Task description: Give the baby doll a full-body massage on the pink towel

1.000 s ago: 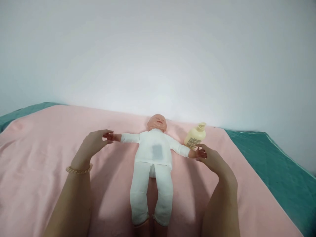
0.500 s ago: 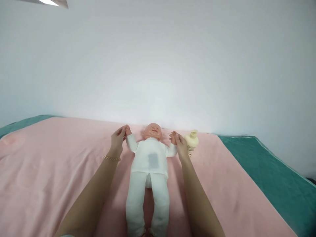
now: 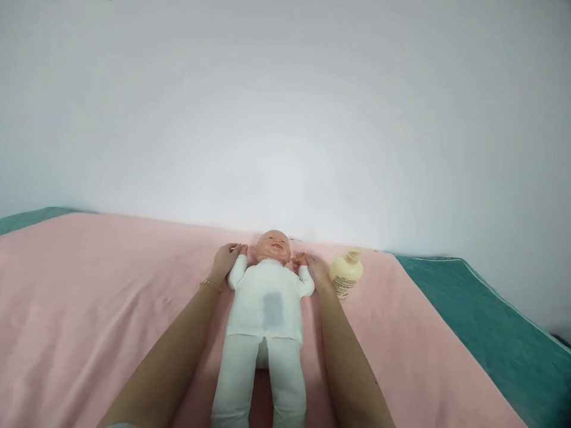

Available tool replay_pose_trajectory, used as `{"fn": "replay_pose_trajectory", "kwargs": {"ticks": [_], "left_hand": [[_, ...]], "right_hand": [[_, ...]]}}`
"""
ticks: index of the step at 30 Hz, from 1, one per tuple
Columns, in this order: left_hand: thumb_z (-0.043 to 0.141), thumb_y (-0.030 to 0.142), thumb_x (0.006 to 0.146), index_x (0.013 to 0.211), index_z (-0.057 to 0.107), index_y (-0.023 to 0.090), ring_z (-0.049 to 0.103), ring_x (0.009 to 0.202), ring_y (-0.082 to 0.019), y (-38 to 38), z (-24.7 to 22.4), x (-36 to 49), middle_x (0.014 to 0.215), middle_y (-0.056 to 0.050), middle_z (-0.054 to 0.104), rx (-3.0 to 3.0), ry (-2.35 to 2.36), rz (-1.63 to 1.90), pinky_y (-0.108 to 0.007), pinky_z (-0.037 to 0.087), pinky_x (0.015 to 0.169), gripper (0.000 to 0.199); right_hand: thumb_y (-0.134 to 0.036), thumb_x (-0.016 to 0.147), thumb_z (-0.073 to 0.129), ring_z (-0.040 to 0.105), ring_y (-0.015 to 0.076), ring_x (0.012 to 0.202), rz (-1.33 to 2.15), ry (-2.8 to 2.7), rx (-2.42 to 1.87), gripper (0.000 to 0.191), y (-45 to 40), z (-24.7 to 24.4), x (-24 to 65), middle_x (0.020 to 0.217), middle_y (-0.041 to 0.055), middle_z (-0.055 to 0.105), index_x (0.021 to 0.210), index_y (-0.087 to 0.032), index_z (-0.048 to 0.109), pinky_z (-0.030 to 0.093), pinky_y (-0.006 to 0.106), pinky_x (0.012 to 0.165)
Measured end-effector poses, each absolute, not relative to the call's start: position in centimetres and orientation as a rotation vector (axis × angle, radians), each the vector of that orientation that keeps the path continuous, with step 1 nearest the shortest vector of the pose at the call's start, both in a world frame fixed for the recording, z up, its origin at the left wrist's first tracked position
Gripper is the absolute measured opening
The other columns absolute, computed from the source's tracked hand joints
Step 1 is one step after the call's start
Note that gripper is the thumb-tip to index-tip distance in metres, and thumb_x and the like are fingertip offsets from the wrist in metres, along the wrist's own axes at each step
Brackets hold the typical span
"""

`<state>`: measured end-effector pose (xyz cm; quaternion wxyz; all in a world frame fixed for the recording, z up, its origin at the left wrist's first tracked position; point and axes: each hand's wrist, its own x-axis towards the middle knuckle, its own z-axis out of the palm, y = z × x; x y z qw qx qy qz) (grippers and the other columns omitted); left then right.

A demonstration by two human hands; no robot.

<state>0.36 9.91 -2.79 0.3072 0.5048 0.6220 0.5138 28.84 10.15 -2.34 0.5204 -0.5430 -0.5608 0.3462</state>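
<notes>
A baby doll (image 3: 267, 303) in a white top and white trousers lies on its back on a pink sheet (image 3: 134, 309), head toward the wall. My left hand (image 3: 225, 261) is closed around the doll's hand on the left, beside its head. On the other side, my right hand (image 3: 316, 270) holds the doll's other hand, whose small fingers show at my fingertips. Both doll arms are bent upward at the elbows. A pale yellow pump bottle (image 3: 346, 274) stands just right of my right hand, apart from it.
Green cloth (image 3: 482, 321) shows beyond the pink sheet on the right, and a strip of it at the far left. A plain white wall (image 3: 285, 119) rises behind the bed surface.
Both my hands have moved inward, bringing the doll's hands closer to its head and lower. The view has shifted slightly, and more of the bottle shows.
</notes>
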Motion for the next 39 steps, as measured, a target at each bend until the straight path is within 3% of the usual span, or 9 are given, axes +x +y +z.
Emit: {"fn": "replay_pose_trajectory", "kwargs": {"ticks": [3,7,10,17,22,25,30,35,39], "left_hand": [[0.059,0.042,0.081,0.094,0.070,0.014,0.068,0.090,-0.026,9.3,-2.3,0.7,0.100,-0.017,0.073,1.376,1.688,1.372,-0.034,0.050,0.078,0.033],[0.051,0.047,0.087,0.112,0.064,0.018,0.066,0.092,-0.023,7.2,-0.5,1.7,0.106,-0.012,0.071,1.383,1.740,1.479,-0.033,0.049,0.080,0.040],[0.051,0.047,0.088,0.116,0.062,0.021,0.066,0.091,-0.020,5.2,1.0,2.4,0.111,-0.007,0.070,1.442,1.724,1.627,-0.031,0.049,0.081,0.039],[0.056,0.038,0.086,0.119,0.061,0.023,0.064,0.096,-0.020,-0.5,3.3,1.4,0.108,-0.004,0.070,1.597,1.736,1.740,-0.031,0.049,0.083,0.036],[0.059,0.038,0.082,0.119,0.060,0.022,0.064,0.097,-0.022,-5.7,2.9,0.2,0.109,-0.007,0.067,1.582,1.883,1.728,-0.033,0.050,0.084,0.040],[0.059,0.040,0.080,0.120,0.060,0.023,0.064,0.092,-0.024,-9.2,1.6,-0.4,0.106,-0.008,0.066,1.544,2.004,1.594,-0.035,0.051,0.079,0.044],[0.057,0.042,0.080,0.129,0.052,0.023,0.066,0.089,-0.027,-13.6,-1.7,-1.0,0.104,-0.009,0.068,1.397,2.074,1.280,-0.034,0.051,0.069,0.052],[0.047,0.039,0.085,0.121,0.057,0.020,0.062,0.100,-0.032,-14.7,-2.7,-0.7,0.112,-0.012,0.067,1.626,2.164,1.001,-0.040,0.046,0.080,0.042],[0.047,0.040,0.085,0.126,0.055,0.019,0.063,0.097,-0.031,-14.5,-2.1,-0.5,0.108,-0.012,0.068,1.660,2.172,0.986,-0.039,0.045,0.079,0.046]], "right_hand": [[-0.051,0.083,0.049,0.069,0.0241,0.077,0.894,-1.291,-1.269,0.040,9.9,-2.8,28.8,0.076,0.0087,0.073,0.076,-0.018,0.070,0.054,0.039,0.077],[-0.053,0.082,0.053,0.068,0.0226,0.090,0.873,-1.224,-1.170,0.041,8.0,-1.6,27.8,0.101,0.0100,0.071,0.100,-0.018,0.064,0.055,0.037,0.078],[-0.047,0.081,0.058,0.065,0.0225,0.099,0.822,-1.187,-1.094,0.040,5.8,0.1,27.0,0.116,0.0116,0.065,0.108,-0.018,0.059,0.055,0.036,0.081],[-0.040,0.082,0.060,0.060,0.0243,0.112,0.745,-1.206,-1.027,0.043,-0.8,1.5,28.0,0.123,0.0119,0.061,0.119,-0.019,0.056,0.048,0.043,0.098],[-0.038,0.084,0.057,0.045,0.0249,0.131,0.724,-1.294,-1.210,0.058,-6.3,0.8,28.6,0.138,0.0102,0.051,0.138,-0.022,0.044,0.038,0.043,0.108],[-0.037,0.084,0.055,0.049,0.0253,0.127,0.711,-1.300,-1.384,0.059,-9.4,-0.4,28.5,0.139,0.0075,0.052,0.140,-0.023,0.044,0.041,0.040,0.105],[-0.043,0.079,0.057,0.065,0.0295,0.103,0.749,-1.282,-1.662,0.067,-13.4,-2.8,28.4,0.119,0.0071,0.066,0.142,-0.024,0.044,0.053,0.042,0.087],[-0.048,0.082,0.051,0.055,0.0328,0.120,0.671,-1.348,-1.727,0.067,-14.9,-2.8,27.8,0.129,0.0103,0.059,0.143,-0.021,0.043,0.045,0.047,0.098],[-0.045,0.083,0.051,0.061,0.0311,0.112,0.711,-1.324,-1.723,0.061,-14.9,-1.9,27.6,0.122,0.0097,0.064,0.140,-0.023,0.046,0.049,0.043,0.090]]}}
